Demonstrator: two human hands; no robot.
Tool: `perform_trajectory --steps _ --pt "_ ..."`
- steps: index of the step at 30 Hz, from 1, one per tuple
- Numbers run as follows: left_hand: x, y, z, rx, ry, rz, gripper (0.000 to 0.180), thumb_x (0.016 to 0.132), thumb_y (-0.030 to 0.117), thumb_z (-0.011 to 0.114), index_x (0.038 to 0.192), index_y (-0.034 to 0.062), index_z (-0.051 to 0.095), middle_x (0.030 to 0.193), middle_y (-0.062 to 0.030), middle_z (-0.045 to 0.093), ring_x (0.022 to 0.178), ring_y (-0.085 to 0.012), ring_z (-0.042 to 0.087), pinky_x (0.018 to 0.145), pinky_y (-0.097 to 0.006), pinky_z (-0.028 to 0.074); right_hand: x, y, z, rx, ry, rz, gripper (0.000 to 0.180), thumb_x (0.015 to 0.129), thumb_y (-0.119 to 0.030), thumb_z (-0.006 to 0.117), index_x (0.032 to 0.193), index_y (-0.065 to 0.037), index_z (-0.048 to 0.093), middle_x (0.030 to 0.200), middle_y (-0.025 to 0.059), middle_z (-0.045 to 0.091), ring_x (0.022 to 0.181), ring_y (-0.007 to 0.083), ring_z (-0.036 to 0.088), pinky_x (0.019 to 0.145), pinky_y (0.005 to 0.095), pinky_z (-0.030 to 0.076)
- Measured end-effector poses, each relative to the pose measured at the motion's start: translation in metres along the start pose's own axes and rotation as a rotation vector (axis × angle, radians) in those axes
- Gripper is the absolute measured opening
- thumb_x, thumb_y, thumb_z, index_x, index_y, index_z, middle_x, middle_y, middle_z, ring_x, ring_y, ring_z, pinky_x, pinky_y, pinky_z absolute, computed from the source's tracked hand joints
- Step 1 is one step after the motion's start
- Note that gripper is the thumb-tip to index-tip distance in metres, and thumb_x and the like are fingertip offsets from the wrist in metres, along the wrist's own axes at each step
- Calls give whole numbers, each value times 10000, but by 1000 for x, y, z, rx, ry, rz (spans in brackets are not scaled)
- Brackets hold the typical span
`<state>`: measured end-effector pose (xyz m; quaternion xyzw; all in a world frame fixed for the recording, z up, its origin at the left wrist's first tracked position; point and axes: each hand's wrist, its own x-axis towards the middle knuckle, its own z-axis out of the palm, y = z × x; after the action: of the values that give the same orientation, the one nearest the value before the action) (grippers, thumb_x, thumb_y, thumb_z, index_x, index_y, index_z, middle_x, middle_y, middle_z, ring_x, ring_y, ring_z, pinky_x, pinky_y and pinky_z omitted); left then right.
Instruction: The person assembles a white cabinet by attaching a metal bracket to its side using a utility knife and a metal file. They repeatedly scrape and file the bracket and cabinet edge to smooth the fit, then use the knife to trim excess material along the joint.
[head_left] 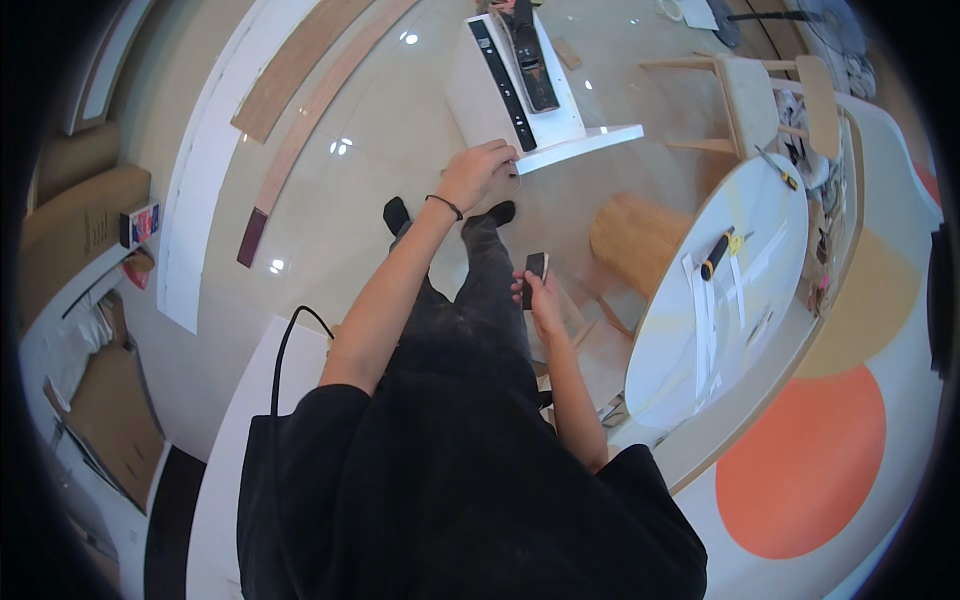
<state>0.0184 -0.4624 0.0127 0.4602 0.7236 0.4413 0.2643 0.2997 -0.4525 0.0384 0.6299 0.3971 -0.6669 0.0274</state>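
A white panel piece (465,95) stands ahead of me, with a white board (585,146) along its near edge. My left hand (478,178) is at the near left corner of that board, its fingers pinched together; what they hold is too small to make out. Closed around a small dark block (536,266) with a pale side, my right hand (541,298) is held lower and to the right, away from the panel. On the panel lie a black slotted strip (503,85) and a long dark tool (533,60), whose kind I cannot tell.
At right, a round white table (660,345) bears a black-and-yellow cutter (716,255), yellow scissors (738,243) and white strips (702,320). A wooden chair (750,110) stands beyond it. Wooden boards (300,65) lie on the floor at left, near cardboard boxes (80,215).
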Motion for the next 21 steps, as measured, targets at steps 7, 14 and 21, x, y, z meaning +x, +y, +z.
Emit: perform_trajectory --steps 7,14,21 --pt "38 0 -32 311 -292 180 118 934 164 594 1001 113 677 974 -74 692 906 -308 677 770 -432 551 -49 40 18 191 -14 -24 487 1084 -391 421 1514 -163 398 979 48 609 788 140 611 645 304 537" --pt "204 22 -86 664 -237 310 469 877 70 573 1329 191 603 1067 -187 706 976 -381 698 807 -505 564 -44 25 47 571 67 -120 548 1087 -453 376 1534 -151 279 1030 78 615 822 154 630 644 314 562" --pt "358 72 -153 1580 -305 1289 445 914 105 564 1357 112 525 1226 -82 604 1077 -240 616 841 -390 520 -48 -22 107 921 169 -173 446 1058 -328 461 1429 -139 302 1054 130 629 747 213 670 597 352 593"
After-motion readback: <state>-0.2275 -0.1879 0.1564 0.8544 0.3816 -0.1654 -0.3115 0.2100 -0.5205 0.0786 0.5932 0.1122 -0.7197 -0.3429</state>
